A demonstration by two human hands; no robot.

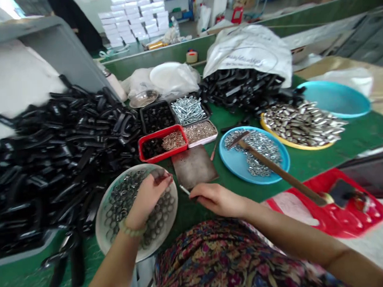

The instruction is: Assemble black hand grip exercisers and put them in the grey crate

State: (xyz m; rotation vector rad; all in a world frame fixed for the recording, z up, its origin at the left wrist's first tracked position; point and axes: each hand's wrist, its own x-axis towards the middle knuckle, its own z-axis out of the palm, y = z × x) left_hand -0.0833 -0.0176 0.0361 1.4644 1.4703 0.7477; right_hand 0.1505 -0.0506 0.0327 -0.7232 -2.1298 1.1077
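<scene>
Filling the left of a green work table (347,151), a large heap of glossy black plastic parts (64,142) lies below a grey bin (52,52); the frame does not show whether these parts are finished or unworked. Just right of the heap, a pale round plate (100,222) holds a wide layer of metal rings (127,203), with bare plate showing in patches. Above it, a person's left hand (148,201) curves inward, its fingertips (164,176) pinching what appears to be a small dark piece, while the forearm rises from the near left with a beaded bracelet (132,230) at the wrist. Farther off, a black tray of small dark parts (157,117), a tray of silver screws (188,110) and a red tray (160,132) all remain well stocked. The right hand (217,200) reaches in from the near right, fingers curled and pinching a thin silver pin (184,190), just beside a square dark metal plate (193,167). Farther right, a blue plate of steel nuts (253,152) sits under a long wooden stick (277,173), and a yellow plate of silver cylinders (303,123) lies below a white sack (247,49) of more black parts (240,88).
</scene>
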